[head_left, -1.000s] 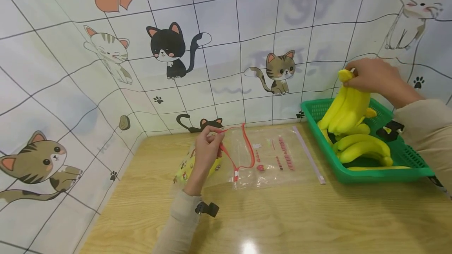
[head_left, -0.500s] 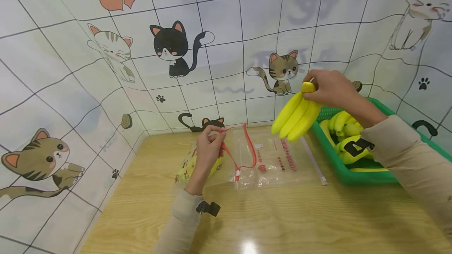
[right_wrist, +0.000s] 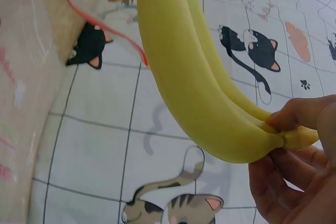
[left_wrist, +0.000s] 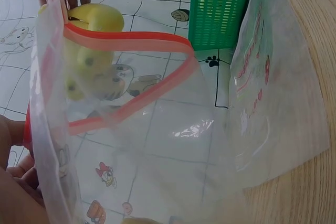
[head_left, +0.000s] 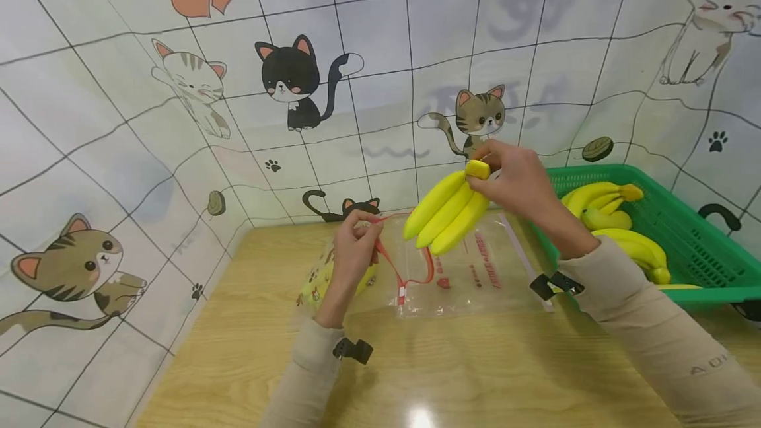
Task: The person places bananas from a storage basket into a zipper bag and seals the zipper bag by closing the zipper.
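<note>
My left hand (head_left: 355,246) pinches the red zip rim (left_wrist: 131,39) of a clear printed zip bag (left_wrist: 173,145), and the bag's mouth gapes toward the right. Something yellow shows inside that bag, under my left wrist in the head view. My right hand (head_left: 514,177) grips a bunch of bananas (head_left: 448,211) by its stem end. The bunch hangs tilted, tips down and left, over the bag's mouth in the head view. In the right wrist view, thumb and fingers close round the stem of the bananas (right_wrist: 199,77).
A green plastic basket (head_left: 707,223) at the right holds more bananas (head_left: 636,246) and other yellow fruit. A second clear bag (head_left: 475,283) with a lilac zip strip lies flat on the wooden table (head_left: 464,368). A cat-patterned wall covering (head_left: 368,111) stands behind.
My right hand has lifted the banana bunch out of the green basket and carried it left to the bag's mouth. My left hand keeps its pinch on the rim.
</note>
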`<state>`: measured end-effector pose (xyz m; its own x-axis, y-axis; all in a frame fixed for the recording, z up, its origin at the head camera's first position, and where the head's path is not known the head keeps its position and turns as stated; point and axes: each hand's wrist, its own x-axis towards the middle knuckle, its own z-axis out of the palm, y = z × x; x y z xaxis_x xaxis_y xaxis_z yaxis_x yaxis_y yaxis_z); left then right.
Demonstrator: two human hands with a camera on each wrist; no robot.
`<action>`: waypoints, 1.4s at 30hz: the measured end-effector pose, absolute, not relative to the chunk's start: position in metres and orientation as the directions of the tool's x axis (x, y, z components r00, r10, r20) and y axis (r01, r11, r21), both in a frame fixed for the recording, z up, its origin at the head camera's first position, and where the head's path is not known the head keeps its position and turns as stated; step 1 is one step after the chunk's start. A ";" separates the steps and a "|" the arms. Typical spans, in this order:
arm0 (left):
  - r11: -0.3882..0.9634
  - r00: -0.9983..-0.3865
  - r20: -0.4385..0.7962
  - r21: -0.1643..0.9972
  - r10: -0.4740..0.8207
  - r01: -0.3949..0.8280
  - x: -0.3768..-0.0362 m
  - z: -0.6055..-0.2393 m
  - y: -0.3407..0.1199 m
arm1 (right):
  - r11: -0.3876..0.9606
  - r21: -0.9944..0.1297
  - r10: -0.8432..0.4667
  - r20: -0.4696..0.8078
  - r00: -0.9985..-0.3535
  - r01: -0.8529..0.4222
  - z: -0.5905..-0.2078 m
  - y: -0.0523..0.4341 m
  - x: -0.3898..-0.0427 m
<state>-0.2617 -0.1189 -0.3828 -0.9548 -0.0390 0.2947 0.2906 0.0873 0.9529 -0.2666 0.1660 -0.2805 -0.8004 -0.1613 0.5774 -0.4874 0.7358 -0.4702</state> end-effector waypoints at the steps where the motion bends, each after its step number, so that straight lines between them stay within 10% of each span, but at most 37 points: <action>1: 0.094 -0.957 0.287 0.955 -0.043 0.282 -0.263 -0.382 -0.118 | 0.726 -0.473 -0.158 0.591 -0.791 -0.499 -0.284 0.163 -0.267; 42: 0.117 -0.950 0.304 0.948 -0.075 0.294 -0.263 -0.376 -0.119 | 0.623 -0.572 -0.094 0.622 -0.777 -0.533 -0.354 0.071 -0.263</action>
<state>-0.2631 -0.1189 -0.3758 -0.9497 -0.0752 0.3041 0.2945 0.1170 0.9485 -0.2627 0.0707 -0.3538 -0.7773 -0.0938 0.6221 -0.5332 0.6230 -0.5723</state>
